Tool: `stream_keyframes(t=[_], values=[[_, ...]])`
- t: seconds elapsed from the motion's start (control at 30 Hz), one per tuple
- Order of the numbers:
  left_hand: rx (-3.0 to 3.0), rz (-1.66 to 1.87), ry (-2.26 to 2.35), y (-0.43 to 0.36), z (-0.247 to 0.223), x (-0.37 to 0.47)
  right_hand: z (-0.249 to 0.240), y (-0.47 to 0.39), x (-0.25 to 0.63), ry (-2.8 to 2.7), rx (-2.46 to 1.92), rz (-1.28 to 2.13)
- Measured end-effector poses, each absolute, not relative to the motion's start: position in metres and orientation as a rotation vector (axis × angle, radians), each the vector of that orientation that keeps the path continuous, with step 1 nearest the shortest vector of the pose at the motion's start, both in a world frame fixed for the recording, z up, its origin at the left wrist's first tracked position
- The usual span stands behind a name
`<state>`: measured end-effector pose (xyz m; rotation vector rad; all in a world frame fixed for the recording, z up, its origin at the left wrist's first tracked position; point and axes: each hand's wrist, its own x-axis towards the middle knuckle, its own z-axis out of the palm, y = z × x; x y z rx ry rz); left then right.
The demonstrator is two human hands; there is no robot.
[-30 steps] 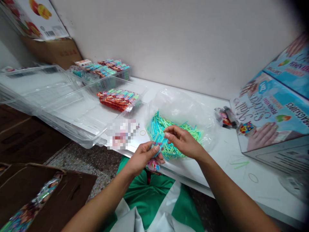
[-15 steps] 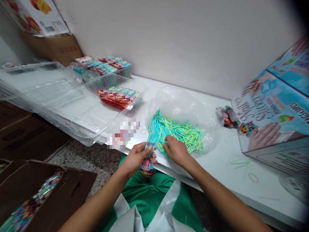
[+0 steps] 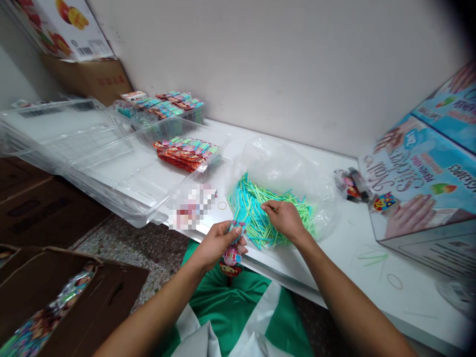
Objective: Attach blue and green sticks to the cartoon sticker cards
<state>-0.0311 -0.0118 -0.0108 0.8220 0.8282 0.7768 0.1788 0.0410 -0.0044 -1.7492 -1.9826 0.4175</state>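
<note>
My left hand point(image 3: 220, 243) is closed around a small cartoon-printed packet point(image 3: 232, 255) at the table's front edge. Thin blue and green sticks point(image 3: 241, 214) stick up from the packet's top, and its red character end hangs below my fingers. My right hand point(image 3: 285, 219) hovers over a loose pile of thin green and blue sticks point(image 3: 256, 203), thumb and forefinger pinched together. What the pinch holds, if anything, is too small to make out. The pile lies on a clear plastic bag point(image 3: 282, 161) spread on the white table.
Clear plastic trays point(image 3: 139, 218) stand at left; a stack of red-and-blue packets point(image 3: 188, 153) is in one. A nail sticker box point(image 3: 420, 173) stands at right. Rubber bands point(image 3: 394, 281) and stray sticks point(image 3: 374, 259) lie nearby. An open carton point(image 3: 107, 282) is low at left.
My right hand has lifted slightly and moved right over the pile, its fingers drawn into a pinch. My left hand keeps its hold on the packet. The view has shifted slightly.
</note>
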Motion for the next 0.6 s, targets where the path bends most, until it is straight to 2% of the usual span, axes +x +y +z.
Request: stream_keyframes(t=[0.13, 0.23, 0.47, 0.6], values=[[0.851, 0.768, 0.801, -0.012, -0.01, -0.028, 0.02, 0.033, 0.169, -1.482, -1.399, 0.755], [0.859, 0.753, 0.792, -0.013, -0.008, -0.026, 0.036, 0.025, 0.154, -1.312, -1.24, 0.853], [0.895, 0.755, 0.776, -0.015, 0.002, -0.024, 0.032, 0.021, 0.135, -1.269, -1.217, 0.911], [0.918, 0.761, 0.777, -0.015, 0.005, -0.025, 0.028, 0.011, 0.133, -1.438, -1.217, 0.873]])
